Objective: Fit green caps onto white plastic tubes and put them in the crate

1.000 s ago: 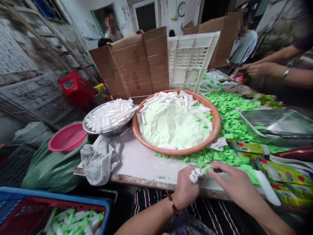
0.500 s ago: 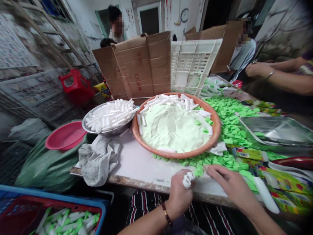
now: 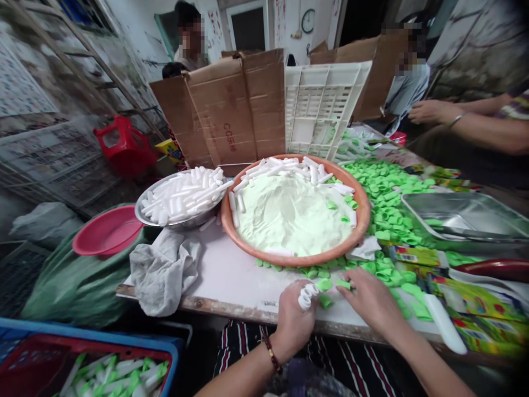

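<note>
My left hand (image 3: 294,314) is closed round several white sticks (image 3: 306,295), whose rounded ends poke out by the thumb. Beside these ends are small green sleeve-like pieces (image 3: 325,284); whether the hand holds them I cannot tell. My right hand (image 3: 372,302), a little to the right, pinches another green sleeve (image 3: 343,284) between thumb and fingertips, just above the table. In front of both hands stands a wide terracotta-coloured basin (image 3: 295,261) of pale green powder (image 3: 289,215), with white sticks along its far rim. Many loose green sleeves (image 3: 390,207) lie to its right.
At left are a metal bowl of white sticks (image 3: 182,196), a grey cloth (image 3: 165,270), a pink basin (image 3: 107,231) and a blue crate (image 3: 176,353). A metal tray (image 3: 467,212) and yellow packets (image 3: 475,300) lie right. Cardboard (image 3: 231,116) stands behind; other people sit beyond.
Both hands have shifted slightly left with the view. My right fingers now hold a green sleeve apart from my left hand; earlier a green piece lay between the hands.
</note>
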`<state>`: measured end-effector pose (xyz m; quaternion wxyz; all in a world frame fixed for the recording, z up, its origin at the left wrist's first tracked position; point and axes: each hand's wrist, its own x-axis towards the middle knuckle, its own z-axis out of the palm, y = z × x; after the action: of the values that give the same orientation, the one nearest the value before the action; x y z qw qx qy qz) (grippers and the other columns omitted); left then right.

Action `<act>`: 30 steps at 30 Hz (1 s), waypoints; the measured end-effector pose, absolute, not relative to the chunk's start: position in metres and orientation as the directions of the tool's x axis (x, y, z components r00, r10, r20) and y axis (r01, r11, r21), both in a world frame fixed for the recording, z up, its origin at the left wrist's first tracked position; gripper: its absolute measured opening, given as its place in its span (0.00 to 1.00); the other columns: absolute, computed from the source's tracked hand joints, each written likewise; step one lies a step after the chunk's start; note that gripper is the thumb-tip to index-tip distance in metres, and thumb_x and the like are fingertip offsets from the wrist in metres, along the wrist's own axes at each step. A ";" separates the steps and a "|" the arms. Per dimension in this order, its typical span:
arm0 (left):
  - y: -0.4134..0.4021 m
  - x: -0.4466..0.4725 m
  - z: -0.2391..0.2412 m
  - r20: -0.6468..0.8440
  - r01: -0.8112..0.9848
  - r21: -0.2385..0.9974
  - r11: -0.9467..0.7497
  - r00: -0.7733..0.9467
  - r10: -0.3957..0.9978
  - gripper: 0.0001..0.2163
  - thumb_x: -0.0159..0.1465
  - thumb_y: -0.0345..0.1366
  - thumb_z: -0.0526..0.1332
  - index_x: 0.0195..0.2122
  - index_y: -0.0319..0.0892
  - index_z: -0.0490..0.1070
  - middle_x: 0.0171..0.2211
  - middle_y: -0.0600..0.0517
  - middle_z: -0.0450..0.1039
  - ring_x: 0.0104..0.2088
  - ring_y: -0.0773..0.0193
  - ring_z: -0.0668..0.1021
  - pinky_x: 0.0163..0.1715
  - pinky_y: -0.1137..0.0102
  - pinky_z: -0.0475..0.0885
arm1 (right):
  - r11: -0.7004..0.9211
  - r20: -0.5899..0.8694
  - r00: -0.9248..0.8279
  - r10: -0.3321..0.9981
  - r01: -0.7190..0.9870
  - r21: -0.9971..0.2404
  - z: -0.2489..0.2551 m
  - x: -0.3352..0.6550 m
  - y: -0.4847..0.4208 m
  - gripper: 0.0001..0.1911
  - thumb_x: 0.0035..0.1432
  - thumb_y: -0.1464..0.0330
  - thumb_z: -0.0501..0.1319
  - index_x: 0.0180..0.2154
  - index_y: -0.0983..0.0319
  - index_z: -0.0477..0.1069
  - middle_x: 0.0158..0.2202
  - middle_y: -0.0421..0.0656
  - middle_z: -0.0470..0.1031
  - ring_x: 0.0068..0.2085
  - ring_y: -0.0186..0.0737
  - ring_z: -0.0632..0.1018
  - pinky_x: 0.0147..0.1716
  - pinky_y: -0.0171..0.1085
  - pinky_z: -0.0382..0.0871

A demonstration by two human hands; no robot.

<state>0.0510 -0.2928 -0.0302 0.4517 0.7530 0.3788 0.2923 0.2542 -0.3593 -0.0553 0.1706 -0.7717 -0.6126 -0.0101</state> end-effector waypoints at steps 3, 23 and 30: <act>-0.293 0.051 -0.030 0.107 0.294 0.903 -0.313 0.551 0.827 0.07 0.60 0.26 0.57 0.35 0.42 0.73 0.33 0.51 0.76 0.34 0.61 0.76 0.37 0.69 0.69 | -0.201 0.247 0.281 0.927 0.931 -0.306 -0.055 0.252 -0.363 0.08 0.60 0.63 0.55 0.33 0.60 0.67 0.30 0.45 0.72 0.35 0.47 0.74 0.35 0.42 0.65; -0.290 0.043 -0.033 0.152 0.242 0.920 -0.308 0.504 0.850 0.03 0.61 0.32 0.63 0.32 0.41 0.75 0.32 0.51 0.77 0.34 0.61 0.75 0.37 0.70 0.67 | -0.184 0.166 0.590 0.790 0.487 -0.854 0.002 0.187 -0.373 0.15 0.54 0.53 0.61 0.35 0.57 0.74 0.32 0.41 0.79 0.33 0.43 0.79 0.34 0.36 0.73; -0.286 0.041 -0.035 0.211 0.203 0.876 -0.437 0.655 0.726 0.09 0.65 0.32 0.58 0.29 0.40 0.73 0.27 0.49 0.75 0.30 0.62 0.73 0.32 0.70 0.64 | -0.095 0.141 0.329 0.934 0.608 -0.788 0.001 0.182 -0.367 0.10 0.59 0.58 0.60 0.32 0.55 0.75 0.32 0.40 0.78 0.34 0.40 0.77 0.36 0.35 0.71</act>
<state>0.0409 -0.2859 -0.0348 0.4428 0.7946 0.2922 0.2954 0.1824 -0.3669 0.0006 0.3985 -0.7111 -0.5420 0.2043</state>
